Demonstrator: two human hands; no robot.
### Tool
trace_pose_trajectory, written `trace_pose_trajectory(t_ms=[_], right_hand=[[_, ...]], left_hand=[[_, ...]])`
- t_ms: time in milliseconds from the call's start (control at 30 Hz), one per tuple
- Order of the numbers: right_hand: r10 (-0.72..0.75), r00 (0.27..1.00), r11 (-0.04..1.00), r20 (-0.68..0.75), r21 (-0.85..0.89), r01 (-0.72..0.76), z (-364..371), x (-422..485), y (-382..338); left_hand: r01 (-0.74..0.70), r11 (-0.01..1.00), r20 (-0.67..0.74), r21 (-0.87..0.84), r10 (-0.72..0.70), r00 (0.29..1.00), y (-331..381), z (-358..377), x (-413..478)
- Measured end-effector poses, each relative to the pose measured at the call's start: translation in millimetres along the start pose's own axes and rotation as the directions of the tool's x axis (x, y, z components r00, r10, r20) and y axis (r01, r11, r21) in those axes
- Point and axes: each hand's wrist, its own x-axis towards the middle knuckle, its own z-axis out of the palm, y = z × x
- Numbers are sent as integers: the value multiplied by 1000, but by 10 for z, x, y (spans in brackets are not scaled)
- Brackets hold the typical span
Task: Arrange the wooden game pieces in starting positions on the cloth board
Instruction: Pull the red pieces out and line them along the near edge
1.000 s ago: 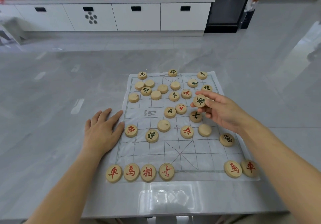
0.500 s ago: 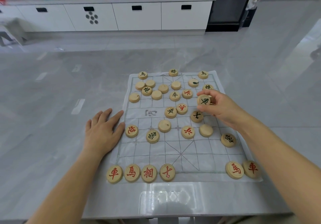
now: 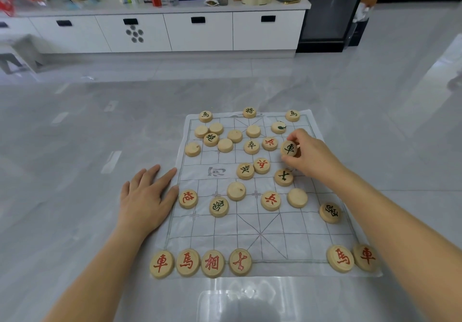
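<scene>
A white cloth board (image 3: pixel 295 236) lies on the grey table, printed with a grid. Round wooden pieces with red or black characters are scattered over its middle and far half. Along the near edge stand four red pieces at the left (image 3: pixel 200 263) and two at the right (image 3: pixel 352 258). My right hand (image 3: pixel 312 156) holds a black-marked piece (image 3: pixel 289 148) between thumb and fingers, lifted over the board's far right part. My left hand (image 3: pixel 147 196) rests flat, fingers apart, on the table and the cloth's left edge.
Several pieces lie face down, blank side up, such as one near the board's centre (image 3: pixel 236 191). The table's near edge runs below the board. Behind, across grey floor, stands a white cabinet (image 3: pixel 200 31) with clutter on top and a dark appliance (image 3: pixel 332 11).
My right hand has carried the black-marked piece a little farther away over the board's right side. The left hand has stayed put.
</scene>
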Motion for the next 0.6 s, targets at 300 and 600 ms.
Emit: trace_pose_trajectory(t_ms=[300, 600], right_hand=[[-83, 996, 977, 32, -196, 87, 89, 93, 134], [-57, 998, 991, 25, -118, 59, 0, 97, 166]], left_hand=[[3, 1000, 4, -5, -2, 1000, -4, -7, -1], [-6, 1000, -8, 2, 6, 1000, -6, -4, 1]])
